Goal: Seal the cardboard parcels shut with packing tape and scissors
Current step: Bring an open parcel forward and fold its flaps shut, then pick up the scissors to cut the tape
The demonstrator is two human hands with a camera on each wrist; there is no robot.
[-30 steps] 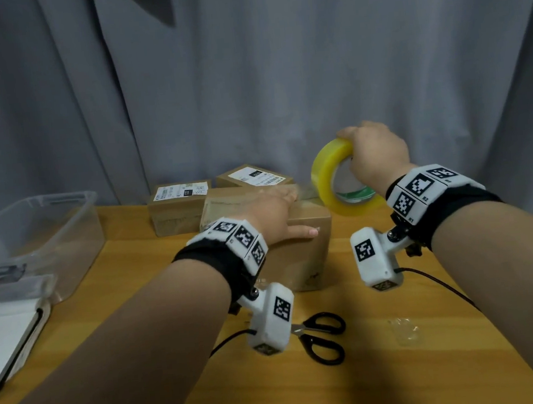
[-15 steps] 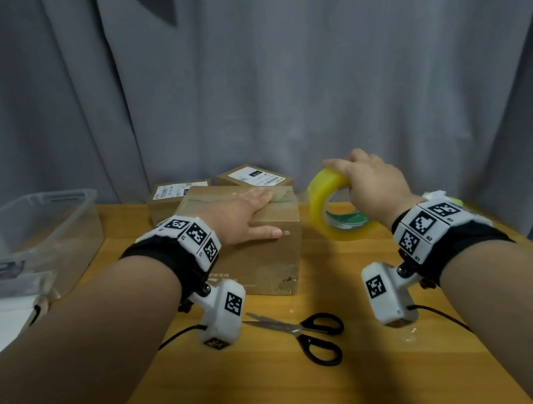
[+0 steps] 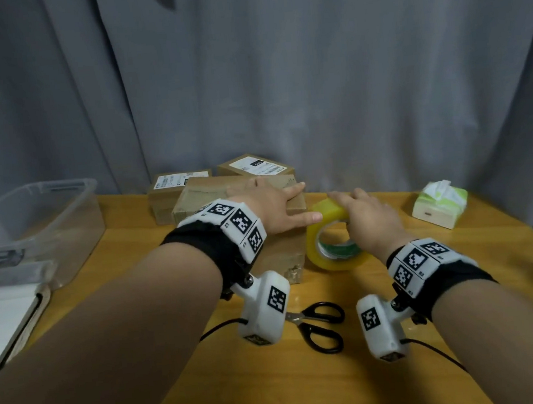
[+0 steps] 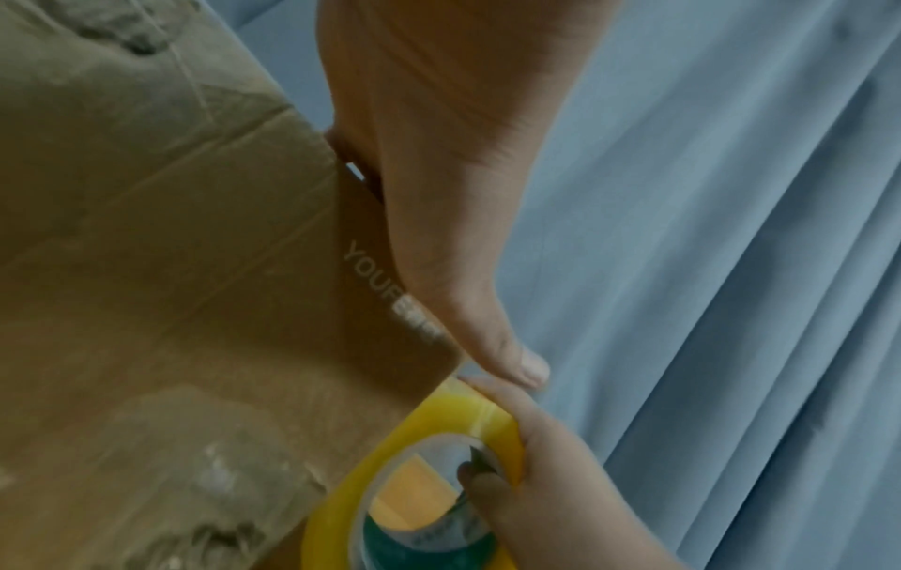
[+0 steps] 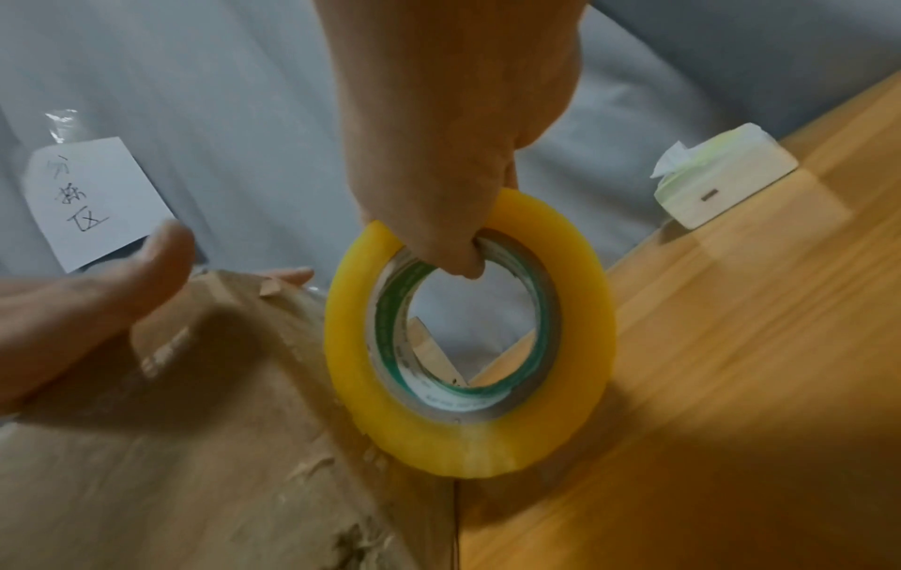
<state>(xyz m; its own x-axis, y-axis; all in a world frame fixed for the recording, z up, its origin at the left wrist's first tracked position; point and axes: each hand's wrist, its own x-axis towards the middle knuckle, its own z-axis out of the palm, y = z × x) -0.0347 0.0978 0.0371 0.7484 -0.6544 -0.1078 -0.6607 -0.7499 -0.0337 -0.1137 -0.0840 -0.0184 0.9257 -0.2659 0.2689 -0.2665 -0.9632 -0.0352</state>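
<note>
A brown cardboard parcel (image 3: 283, 252) stands mid-table, its top flaps down. My left hand (image 3: 279, 210) lies flat on its top with straight fingers, thumb along the right edge (image 4: 487, 335). My right hand (image 3: 367, 218) grips a yellow roll of packing tape (image 3: 329, 254) by its top, fingers hooked through the core (image 5: 458, 262). The roll stands upright just right of the parcel, low over the table. Black-handled scissors (image 3: 319, 325) lie on the table in front, blades hidden behind my left wrist camera.
Two smaller labelled parcels (image 3: 173, 194) (image 3: 255, 167) sit behind the big one against a grey curtain. A clear plastic bin (image 3: 49, 222) stands at the left beside a notebook (image 3: 6, 318). A tissue pack (image 3: 437, 201) is at the back right.
My right hand brought the tape roll down from mid-air to beside the parcel's right edge. The left hand slid the parcel left and stays flat on top.
</note>
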